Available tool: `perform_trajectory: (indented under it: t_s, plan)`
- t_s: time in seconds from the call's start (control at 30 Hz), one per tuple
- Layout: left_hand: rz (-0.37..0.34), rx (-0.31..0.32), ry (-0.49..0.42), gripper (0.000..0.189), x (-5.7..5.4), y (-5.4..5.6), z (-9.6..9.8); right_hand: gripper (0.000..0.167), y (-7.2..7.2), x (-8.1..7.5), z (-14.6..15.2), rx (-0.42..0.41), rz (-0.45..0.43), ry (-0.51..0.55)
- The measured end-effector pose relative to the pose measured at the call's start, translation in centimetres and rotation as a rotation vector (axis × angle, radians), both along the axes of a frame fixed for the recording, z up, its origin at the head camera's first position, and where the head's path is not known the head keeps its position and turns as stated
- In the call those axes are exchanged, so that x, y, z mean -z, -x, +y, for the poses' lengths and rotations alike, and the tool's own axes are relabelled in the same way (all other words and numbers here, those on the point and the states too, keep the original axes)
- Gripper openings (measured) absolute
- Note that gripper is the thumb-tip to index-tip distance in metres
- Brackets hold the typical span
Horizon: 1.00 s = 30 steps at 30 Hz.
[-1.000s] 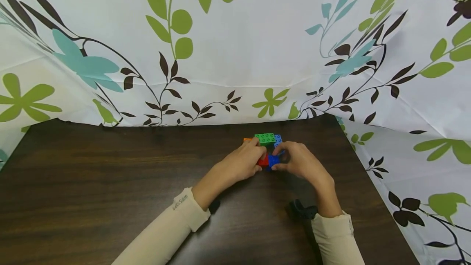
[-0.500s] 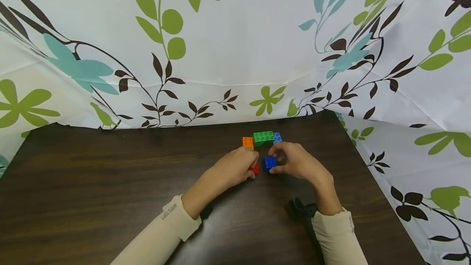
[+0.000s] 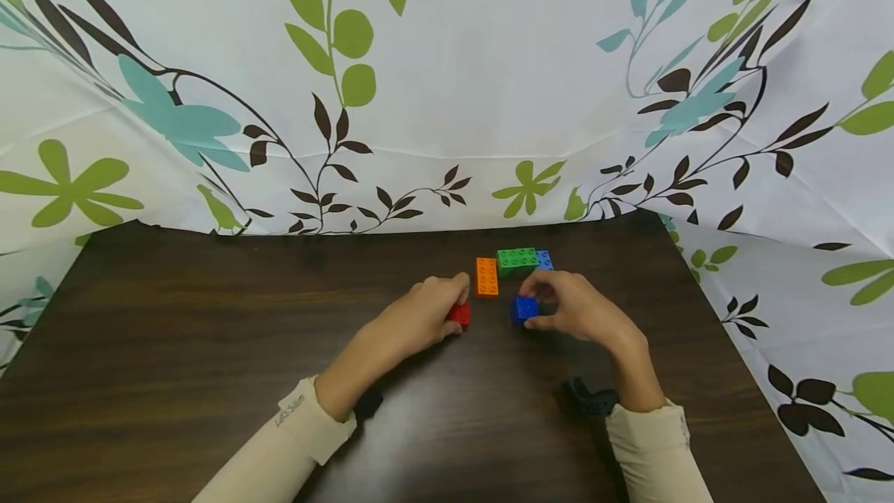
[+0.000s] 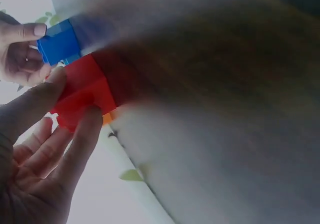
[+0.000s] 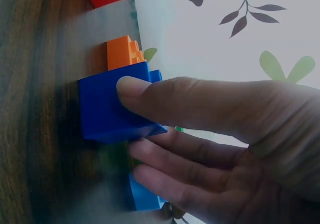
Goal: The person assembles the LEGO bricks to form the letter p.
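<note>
My left hand (image 3: pixel 422 315) grips a red toy brick (image 3: pixel 459 315) between thumb and fingers; in the left wrist view the red brick (image 4: pixel 87 91) shows its smooth side. To the right, my right hand (image 3: pixel 576 307) pinches a dark blue brick (image 3: pixel 524 311), its thumb flat on one side of that blue brick (image 5: pixel 117 101) in the right wrist view. A gap of table separates the two held bricks. Just behind them lies an orange brick (image 3: pixel 486 276), studs up. Farther back a green brick (image 3: pixel 517 258) stands beside a lighter blue brick (image 3: pixel 544 260), partly hidden by my right hand.
A dark wooden table (image 3: pixel 209 348) spreads under the hands. At its back and right edges hangs a white cloth (image 3: pixel 531 84) with a leaf pattern. Black straps or mounts (image 3: pixel 590 398) sit under the wrists.
My left hand has moved left with the red brick, away from the dark blue one, uncovering the orange brick. The right hand keeps its hold on the dark blue brick, almost in place.
</note>
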<state>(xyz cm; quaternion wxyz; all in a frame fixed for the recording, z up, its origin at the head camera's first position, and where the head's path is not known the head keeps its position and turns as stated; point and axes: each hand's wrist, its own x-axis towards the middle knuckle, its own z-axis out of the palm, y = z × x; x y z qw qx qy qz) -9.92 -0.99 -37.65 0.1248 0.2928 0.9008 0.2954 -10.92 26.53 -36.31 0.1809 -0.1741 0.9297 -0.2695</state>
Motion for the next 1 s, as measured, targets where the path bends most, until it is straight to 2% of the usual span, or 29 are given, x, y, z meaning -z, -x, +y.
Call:
perform_trajectory:
  t_s: [0.17, 0.37, 0.77, 1.0]
  plan:
    - [-0.022, -0.048, -0.093, 0.041, 0.5, 0.1, -1.6, 0.034, 0.2, 0.2, 0.0, 0.005, -0.008, 0.012]
    - [-0.07, -0.123, -0.111, 0.035, 0.9, 0.5, -2.8, 0.032, 0.4, 0.5, 0.1, -0.003, 0.002, 0.04]
    - [-0.089, -0.149, -0.133, 0.03, 0.5, 1.2, -3.0, 0.032, 0.2, 0.3, 0.1, -0.02, 0.069, 0.08]
    - [-0.139, -0.167, -0.155, 0.03, 0.6, 1.5, -3.1, 0.035, 0.1, -0.1, -0.1, -0.034, 0.105, 0.121]
